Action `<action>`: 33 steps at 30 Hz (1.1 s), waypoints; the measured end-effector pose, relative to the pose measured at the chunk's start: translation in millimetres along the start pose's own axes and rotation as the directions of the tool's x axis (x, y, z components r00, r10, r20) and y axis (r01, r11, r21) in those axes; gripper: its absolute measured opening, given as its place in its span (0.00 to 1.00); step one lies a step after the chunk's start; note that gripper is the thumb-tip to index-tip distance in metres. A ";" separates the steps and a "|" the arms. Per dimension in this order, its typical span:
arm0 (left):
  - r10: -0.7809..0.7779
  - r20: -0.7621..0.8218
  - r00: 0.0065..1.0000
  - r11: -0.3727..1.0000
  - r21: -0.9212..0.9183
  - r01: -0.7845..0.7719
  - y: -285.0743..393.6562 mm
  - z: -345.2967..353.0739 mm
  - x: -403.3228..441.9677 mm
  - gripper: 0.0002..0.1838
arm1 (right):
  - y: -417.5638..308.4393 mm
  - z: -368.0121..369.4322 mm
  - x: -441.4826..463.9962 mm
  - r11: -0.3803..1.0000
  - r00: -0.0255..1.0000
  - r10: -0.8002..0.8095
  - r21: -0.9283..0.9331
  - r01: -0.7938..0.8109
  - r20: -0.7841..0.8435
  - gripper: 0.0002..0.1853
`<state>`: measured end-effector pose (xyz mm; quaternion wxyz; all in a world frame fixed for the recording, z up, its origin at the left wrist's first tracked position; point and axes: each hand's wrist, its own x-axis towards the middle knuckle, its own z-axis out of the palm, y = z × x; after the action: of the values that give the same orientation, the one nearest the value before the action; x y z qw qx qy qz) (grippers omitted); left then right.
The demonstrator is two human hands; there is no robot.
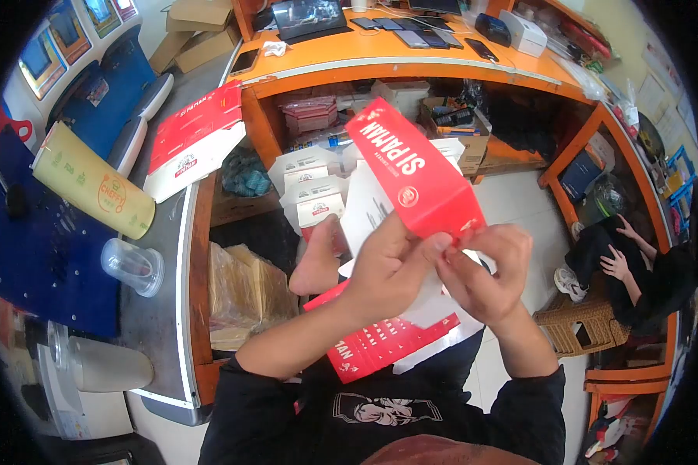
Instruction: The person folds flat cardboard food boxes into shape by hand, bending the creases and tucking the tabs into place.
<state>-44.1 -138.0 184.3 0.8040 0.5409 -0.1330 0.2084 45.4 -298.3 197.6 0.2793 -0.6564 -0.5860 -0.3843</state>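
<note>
A partly folded red and white cardboard food box [415, 167] printed "SI PAMAN" is held up in front of me, tilted. My left hand [392, 267] grips its lower edge, the thumb pressed near the corner. Closed on the same lower edge, my right hand [492, 271] pinches a corner with its fingertips. Several flat red box blanks [361, 360] lie on my lap beneath the hands. Beyond my bare foot stand folded white and red boxes [320, 205], partly covered by the held box.
On the left counter [151, 287] are more flat box blanks [198, 136], a tall yellow cup stack [93, 182] and clear plastic cups [132, 266]. An orange desk [318, 58] with phones and a laptop spans the back. A person [628, 263] sits at right near a woven basket [582, 329].
</note>
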 end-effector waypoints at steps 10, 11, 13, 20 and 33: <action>-0.286 0.283 0.915 0.949 -0.047 0.311 31.9 -8.4 -12.0 0.20 | 17.8 -29.1 19.2 0.913 0.945 0.031 0.376 -0.160 0.326 0.60; -0.249 0.286 0.925 0.955 -0.086 0.283 30.9 -8.0 -13.3 0.19 | 14.1 -32.4 15.4 0.911 0.932 0.035 0.372 -0.179 0.361 0.59; -0.252 0.429 0.867 0.942 0.315 0.118 44.2 -17.7 -9.0 0.16 | 7.1 -38.0 15.6 0.921 0.916 0.014 0.351 -0.168 0.401 0.59; -0.259 0.464 0.847 0.908 0.416 0.050 54.5 -17.2 -10.8 0.16 | -2.5 -43.2 22.2 0.945 0.938 -0.011 0.310 -0.103 0.345 0.53; -0.474 0.546 0.691 0.881 0.287 0.377 70.8 -20.3 -12.7 0.15 | 2.6 -42.8 7.9 0.927 0.939 -0.068 0.368 -0.066 0.338 0.50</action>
<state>-89.4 -98.5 228.7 0.7015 0.6540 -0.2356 -0.1571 40.4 -329.3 227.8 0.2919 -0.6478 -0.6887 -0.1446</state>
